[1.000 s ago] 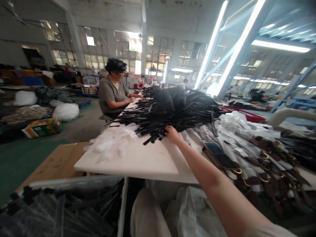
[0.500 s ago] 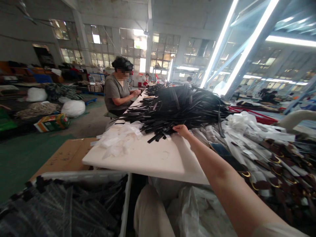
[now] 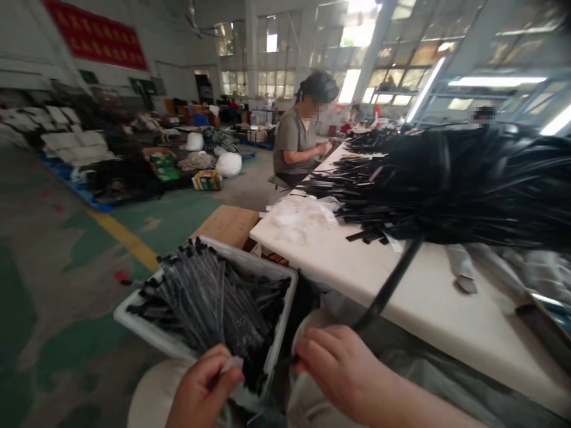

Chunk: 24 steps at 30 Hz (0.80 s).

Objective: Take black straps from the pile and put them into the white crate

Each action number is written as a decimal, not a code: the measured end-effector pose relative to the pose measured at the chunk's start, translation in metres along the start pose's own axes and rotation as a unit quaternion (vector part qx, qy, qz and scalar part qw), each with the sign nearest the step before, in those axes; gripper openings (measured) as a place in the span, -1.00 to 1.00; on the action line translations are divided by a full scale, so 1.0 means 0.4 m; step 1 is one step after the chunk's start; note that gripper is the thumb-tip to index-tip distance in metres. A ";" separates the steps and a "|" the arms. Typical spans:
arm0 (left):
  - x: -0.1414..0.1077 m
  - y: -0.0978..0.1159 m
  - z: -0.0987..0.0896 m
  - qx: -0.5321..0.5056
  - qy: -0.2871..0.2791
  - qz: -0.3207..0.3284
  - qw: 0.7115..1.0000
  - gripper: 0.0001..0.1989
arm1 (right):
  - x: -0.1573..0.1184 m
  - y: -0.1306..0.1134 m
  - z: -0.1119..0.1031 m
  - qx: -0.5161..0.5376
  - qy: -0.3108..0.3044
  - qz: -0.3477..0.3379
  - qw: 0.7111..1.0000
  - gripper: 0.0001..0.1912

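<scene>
A: Hands? 12 = straight ahead.
B: Right hand (image 3: 341,368) grips one black strap (image 3: 392,285), running toward 1 o'clock over the table edge to the strap pile (image 3: 437,190). Strap blurred, far end lost against the pile. Left hand (image 3: 207,380) pinches a whitish scrap (image 3: 232,364); can't tell what it is. Left wrist cropped at 6.
A: Surface, room?
B: Pale table (image 3: 348,267), pile at 1, its right side cut off. Co-worker (image 3: 292,139) seated at 12. Red banner (image 3: 96,35) at 11, lettering unreadable.
A: Edges, clearance?
B: Strip of tabletop between pile and near edge. Strap-filled crate (image 3: 151,334) at 11, narrow dark gap to table. Floor (image 3: 89,279) opens at 10.
</scene>
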<state>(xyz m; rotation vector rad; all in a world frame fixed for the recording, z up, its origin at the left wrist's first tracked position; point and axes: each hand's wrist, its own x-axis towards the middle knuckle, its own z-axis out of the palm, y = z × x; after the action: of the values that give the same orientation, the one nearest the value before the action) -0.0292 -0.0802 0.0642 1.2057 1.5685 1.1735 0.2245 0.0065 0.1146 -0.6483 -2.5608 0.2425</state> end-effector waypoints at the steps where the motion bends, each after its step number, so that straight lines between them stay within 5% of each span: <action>1: -0.004 0.001 -0.010 0.015 -0.009 0.004 1.000 -0.60 | 0.006 -0.038 0.011 0.017 -0.016 -0.016 1.000 -0.78; 4: -0.021 -0.004 -0.027 0.033 -0.028 0.012 0.999 -0.59 | 0.043 -0.089 0.030 0.115 -0.049 0.048 0.991 -0.89; 8: -0.040 -0.024 -0.007 0.002 -0.048 0.018 0.999 -0.57 | 0.101 -0.097 0.044 0.242 -0.116 0.185 0.946 -0.64; 11: -0.043 -0.036 0.018 -0.011 -0.058 0.044 0.997 -0.51 | 0.127 -0.097 0.037 0.284 -0.180 0.222 0.915 -0.67; 16: -0.051 -0.025 0.021 0.022 -0.067 0.066 0.995 -0.49 | 0.129 -0.085 -0.020 0.249 -0.277 0.144 0.917 -0.81; 19: -0.059 -0.012 0.010 0.076 -0.048 0.088 0.992 -0.56 | 0.123 -0.074 -0.039 0.143 -0.273 0.085 0.948 -0.96; 24: -0.058 0.002 0.010 0.155 -0.032 0.151 0.976 -0.64 | 0.130 -0.057 -0.033 0.036 -0.264 -0.008 0.964 -0.88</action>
<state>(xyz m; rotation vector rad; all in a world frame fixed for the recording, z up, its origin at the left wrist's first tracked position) -0.0205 -0.1021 0.0655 1.7196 1.5975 1.0875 0.1818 0.0128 0.1538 -0.5952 -3.0424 0.5674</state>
